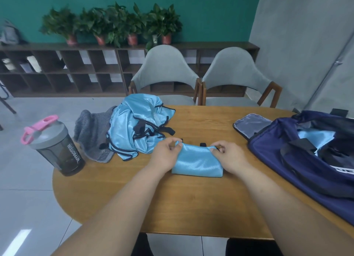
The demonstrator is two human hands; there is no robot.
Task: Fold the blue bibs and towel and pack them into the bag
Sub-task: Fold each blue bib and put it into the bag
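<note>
A folded light-blue bib (197,163) lies on the wooden table (172,208) in front of me. My left hand (164,154) pinches its far left corner and my right hand (228,156) pinches its far right corner. A heap of unfolded blue bibs (138,125) with dark trim lies further back on the left, beside a grey towel (92,135). The open navy bag (310,156) sits at the right, with blue fabric (316,139) showing inside it.
A dark shaker bottle (57,146) with a pink-handled lid stands near the table's left edge. Two grey chairs (166,74) face the table's far side. A shelf with potted plants (115,26) runs along the back wall.
</note>
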